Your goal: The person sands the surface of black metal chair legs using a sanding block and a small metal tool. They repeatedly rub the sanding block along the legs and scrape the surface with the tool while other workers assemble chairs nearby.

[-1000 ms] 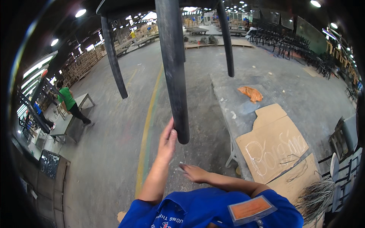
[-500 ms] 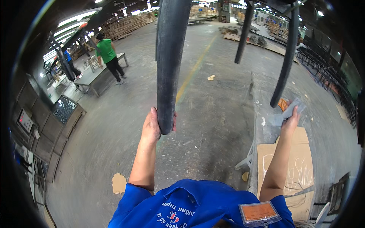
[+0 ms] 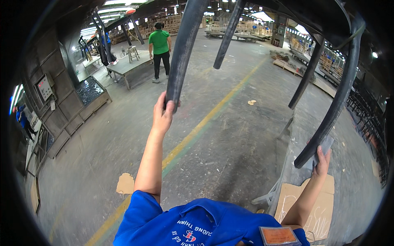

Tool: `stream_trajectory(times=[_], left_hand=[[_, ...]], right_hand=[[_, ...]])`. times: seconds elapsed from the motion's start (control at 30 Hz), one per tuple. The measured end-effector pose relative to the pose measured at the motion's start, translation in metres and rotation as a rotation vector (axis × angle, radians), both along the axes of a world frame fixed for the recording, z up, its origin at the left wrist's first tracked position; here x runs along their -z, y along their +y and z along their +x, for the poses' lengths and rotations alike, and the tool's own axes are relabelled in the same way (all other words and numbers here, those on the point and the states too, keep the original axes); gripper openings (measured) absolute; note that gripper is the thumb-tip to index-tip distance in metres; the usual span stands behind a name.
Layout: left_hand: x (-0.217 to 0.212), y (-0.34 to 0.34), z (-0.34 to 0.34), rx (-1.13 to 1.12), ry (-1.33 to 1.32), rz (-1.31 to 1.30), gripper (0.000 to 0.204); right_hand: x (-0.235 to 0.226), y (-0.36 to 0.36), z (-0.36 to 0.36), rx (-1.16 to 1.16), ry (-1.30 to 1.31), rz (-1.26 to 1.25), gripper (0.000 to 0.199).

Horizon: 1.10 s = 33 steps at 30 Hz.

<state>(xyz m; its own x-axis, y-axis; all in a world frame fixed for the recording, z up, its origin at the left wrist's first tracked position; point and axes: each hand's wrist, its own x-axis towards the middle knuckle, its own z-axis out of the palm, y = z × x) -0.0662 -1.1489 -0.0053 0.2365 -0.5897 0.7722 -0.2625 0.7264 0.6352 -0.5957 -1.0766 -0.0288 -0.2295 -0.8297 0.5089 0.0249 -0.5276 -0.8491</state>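
A dark, black-stained piece of furniture with several legs hangs in front of me, its legs pointing toward me. Its body (image 3: 316,16) is cut off by the top edge, so I cannot tell whether it is a chair or a stool. My left hand (image 3: 165,115) is wrapped round the lower end of the left leg (image 3: 182,57). At the curved right leg (image 3: 328,123), my right hand (image 3: 322,160) is closed on a thin grey sheet of what looks like sandpaper (image 3: 327,143), pressed against the leg near its end. Part of the sheet is hidden behind the leg and fingers.
Under the right leg is a grey worktable (image 3: 299,135) with a cardboard sheet (image 3: 287,197) at its near end. A person in green (image 3: 160,45) stands by a low table (image 3: 131,65) at the far left. A control box (image 3: 44,87) is on the left; dark frames (image 3: 369,123) line the right.
My view has turned left. The furniture has tilted, with its right leg now lower and nearer. My right hand has brought the sheet against that leg; my left hand still grips the left leg.
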Motion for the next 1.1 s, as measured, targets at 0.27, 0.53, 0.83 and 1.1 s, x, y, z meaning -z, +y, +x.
stream_trajectory(times=[0.27,0.53,0.83,1.1], left_hand=[[0.009,-0.046,0.005,-0.348,-0.163,0.117,0.037],[0.053,-0.098,-0.026,-0.612,-0.204,0.116,0.052],[0.036,-0.008,-0.204,0.906,-0.086,0.277,0.064],[0.028,-0.005,-0.208,0.938,0.120,0.451,0.063]], right_hand=[[0.011,0.035,0.063,-0.412,-0.209,-0.067,0.083],[0.012,0.070,0.085,-0.404,-0.187,0.087,0.082],[0.049,0.032,0.152,-0.272,0.207,0.057,0.062],[0.076,0.029,0.146,-0.378,0.484,0.273,0.049]])
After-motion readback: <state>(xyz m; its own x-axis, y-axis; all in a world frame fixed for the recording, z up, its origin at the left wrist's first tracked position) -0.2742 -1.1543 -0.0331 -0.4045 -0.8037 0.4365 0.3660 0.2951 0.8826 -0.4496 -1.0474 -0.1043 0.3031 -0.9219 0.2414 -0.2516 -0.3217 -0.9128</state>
